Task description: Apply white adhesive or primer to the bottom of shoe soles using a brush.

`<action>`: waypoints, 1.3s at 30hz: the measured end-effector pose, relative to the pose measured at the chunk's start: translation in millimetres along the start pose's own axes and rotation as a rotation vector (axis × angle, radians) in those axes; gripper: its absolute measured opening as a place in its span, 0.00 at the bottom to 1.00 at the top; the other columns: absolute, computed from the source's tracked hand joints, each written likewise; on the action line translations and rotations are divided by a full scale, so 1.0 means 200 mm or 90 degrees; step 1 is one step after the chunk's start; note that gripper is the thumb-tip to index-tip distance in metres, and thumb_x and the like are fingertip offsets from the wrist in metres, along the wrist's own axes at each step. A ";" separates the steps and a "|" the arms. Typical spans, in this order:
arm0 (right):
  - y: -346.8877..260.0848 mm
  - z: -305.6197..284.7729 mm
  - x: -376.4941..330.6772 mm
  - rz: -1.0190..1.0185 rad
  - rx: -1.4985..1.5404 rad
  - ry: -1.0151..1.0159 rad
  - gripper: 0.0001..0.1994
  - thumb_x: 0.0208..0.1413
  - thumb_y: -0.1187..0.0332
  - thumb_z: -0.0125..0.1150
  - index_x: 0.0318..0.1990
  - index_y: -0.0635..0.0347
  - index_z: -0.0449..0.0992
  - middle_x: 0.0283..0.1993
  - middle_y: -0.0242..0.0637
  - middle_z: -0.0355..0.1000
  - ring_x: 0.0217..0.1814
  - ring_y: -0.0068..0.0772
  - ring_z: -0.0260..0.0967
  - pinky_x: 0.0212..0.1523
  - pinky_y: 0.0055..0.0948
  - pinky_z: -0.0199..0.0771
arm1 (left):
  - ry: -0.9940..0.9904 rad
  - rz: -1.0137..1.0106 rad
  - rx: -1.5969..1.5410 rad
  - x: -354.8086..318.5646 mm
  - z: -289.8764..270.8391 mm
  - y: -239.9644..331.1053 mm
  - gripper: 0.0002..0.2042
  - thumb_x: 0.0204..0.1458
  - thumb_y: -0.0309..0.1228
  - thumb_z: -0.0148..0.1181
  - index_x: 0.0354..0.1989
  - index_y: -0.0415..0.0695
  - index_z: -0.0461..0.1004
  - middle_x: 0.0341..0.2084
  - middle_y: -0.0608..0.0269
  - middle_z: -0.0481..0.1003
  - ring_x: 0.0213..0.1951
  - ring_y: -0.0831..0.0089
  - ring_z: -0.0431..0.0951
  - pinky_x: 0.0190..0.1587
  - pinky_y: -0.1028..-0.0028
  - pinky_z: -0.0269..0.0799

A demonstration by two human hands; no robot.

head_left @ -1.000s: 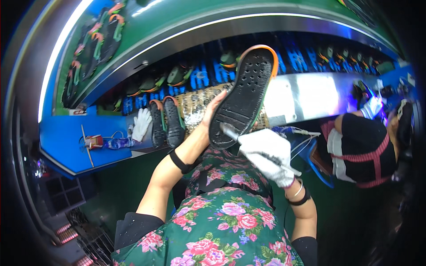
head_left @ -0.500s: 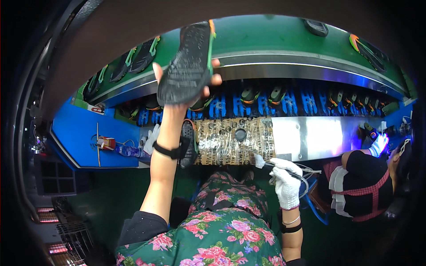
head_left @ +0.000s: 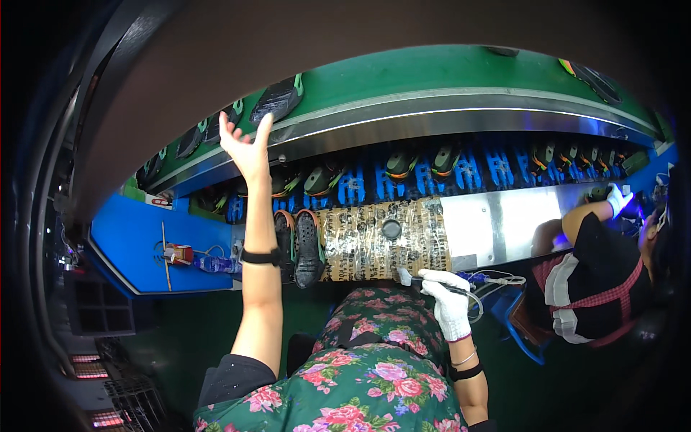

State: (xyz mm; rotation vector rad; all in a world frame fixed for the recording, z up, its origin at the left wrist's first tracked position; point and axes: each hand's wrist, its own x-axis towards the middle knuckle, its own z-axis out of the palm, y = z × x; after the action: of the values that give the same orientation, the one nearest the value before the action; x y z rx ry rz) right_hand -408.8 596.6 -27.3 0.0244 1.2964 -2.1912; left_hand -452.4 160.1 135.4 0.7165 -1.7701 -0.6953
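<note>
My bare left hand (head_left: 246, 150) is raised at the near edge of the green belt (head_left: 403, 72), fingers and thumb apart, with nothing in it. Just beyond it lies a black shoe sole (head_left: 279, 98) with green trim. More soles (head_left: 193, 138) lie along the belt to the left. My right hand (head_left: 450, 302), in a white knitted glove, is closed around the dark handle of a brush (head_left: 409, 277) whose pale bristles hang over the bench's near edge. Two black perforated shoe pieces (head_left: 309, 248) lie side by side near my left forearm.
A taped cardboard sheet (head_left: 353, 241) with a small round dark dish (head_left: 391, 229) covers part of the metal bench (head_left: 479, 223). Behind runs a row of blue racks (head_left: 353, 176) carrying shoes. A co-worker (head_left: 594, 281) sits at right. A plastic bottle (head_left: 214, 265) lies left.
My left hand has let go of the black sole, which now lies on the green belt, and has moved left. My right hand still holds the brush, slightly lower and further left.
</note>
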 end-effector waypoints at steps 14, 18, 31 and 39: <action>0.04 -0.11 0.08 -0.026 0.086 0.042 0.11 0.51 0.84 0.67 0.43 0.71 0.84 0.45 0.49 0.83 0.42 0.33 0.81 0.42 0.28 0.84 | 0.015 0.388 0.257 0.04 0.41 0.07 0.56 0.45 0.53 0.75 0.76 0.36 0.49 0.65 0.34 0.63 0.68 0.38 0.58 0.70 0.43 0.50; 0.04 -0.19 0.06 -0.051 0.116 0.102 0.10 0.51 0.84 0.67 0.42 0.70 0.84 0.46 0.49 0.83 0.42 0.32 0.81 0.41 0.27 0.84 | -0.308 0.509 0.087 -0.42 1.01 0.50 0.51 0.48 0.48 0.72 0.77 0.42 0.50 0.70 0.33 0.57 0.70 0.38 0.56 0.72 0.45 0.50; -0.06 -0.28 -0.15 -0.091 0.200 0.294 0.09 0.52 0.85 0.65 0.40 0.68 0.85 0.45 0.47 0.83 0.40 0.31 0.81 0.41 0.25 0.82 | -0.376 0.296 0.237 -0.62 2.07 1.02 0.12 0.54 0.32 0.62 0.47 0.47 0.79 0.51 0.54 0.75 0.50 0.50 0.79 0.52 0.52 0.78; -0.07 -0.27 -0.14 -0.111 0.132 0.277 0.09 0.57 0.82 0.66 0.45 0.69 0.84 0.48 0.45 0.83 0.46 0.33 0.82 0.47 0.30 0.85 | -0.535 -0.111 -0.465 -0.48 1.38 0.69 0.11 0.60 0.24 0.61 0.49 0.48 0.71 0.50 0.59 0.70 0.49 0.60 0.81 0.40 0.56 0.85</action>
State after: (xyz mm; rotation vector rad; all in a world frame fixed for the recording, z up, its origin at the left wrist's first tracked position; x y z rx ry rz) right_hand -407.1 658.5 -35.8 0.5132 1.3252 -2.5583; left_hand -709.8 354.1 103.5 0.0445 -1.9534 -1.8299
